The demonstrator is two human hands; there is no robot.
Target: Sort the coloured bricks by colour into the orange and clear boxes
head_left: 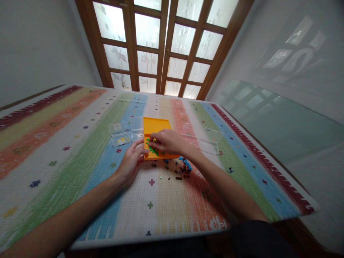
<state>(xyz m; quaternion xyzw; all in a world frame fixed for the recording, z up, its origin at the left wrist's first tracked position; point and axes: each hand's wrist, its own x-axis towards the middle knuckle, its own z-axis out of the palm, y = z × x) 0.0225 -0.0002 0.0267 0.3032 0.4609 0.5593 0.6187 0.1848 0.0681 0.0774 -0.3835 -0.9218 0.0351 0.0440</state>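
Observation:
An orange box (156, 125) with its lid raised lies near the middle of the table, and several small green pieces (153, 151) are inside it. My left hand (132, 159) grips the box's left edge, thumb over the front rim. Over the box, my right hand (168, 141) reaches in from the right with its fingers bent together among the green pieces; whatever they pinch is too small to make out. Blue and brown pieces (185, 164) are heaped in front of the box, partly beside my right forearm.
Left of the box stands a clear open case (120, 139) with yellow pieces, beside another clear case (137, 135). More clear cases (209, 147) lie to the right. A striped cloth (166, 200) covers the table; loose small pieces (178, 178) lie near its middle.

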